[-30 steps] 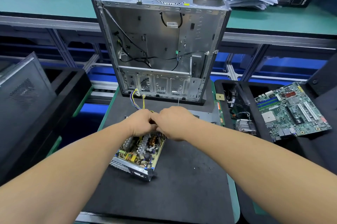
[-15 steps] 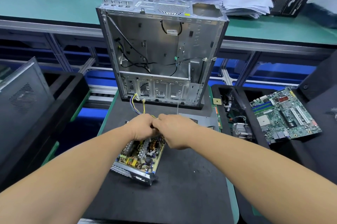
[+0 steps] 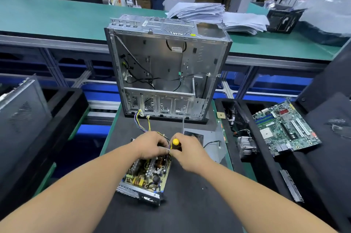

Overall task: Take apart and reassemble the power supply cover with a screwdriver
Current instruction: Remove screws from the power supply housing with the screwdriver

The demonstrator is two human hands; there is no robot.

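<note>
Head view, right hand (image 3: 187, 152) gripping yellow-capped screwdriver (image 3: 175, 144), left hand (image 3: 152, 145) curled on opened power supply (image 3: 146, 175), black mat (image 3: 190, 204).

black mat (image 3: 190, 210), power supply (image 3: 146, 179), computer case (image 3: 167, 69)

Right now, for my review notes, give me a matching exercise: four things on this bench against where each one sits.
Things:
1. motherboard
2. paper stack
3. open power supply
4. computer case

Places:
A. under both hands
B. upright behind the hands
C. on the far green bench
D. in the black tray, right

Pairs: 1-D, 2-C, 3-A, 4-B
</note>
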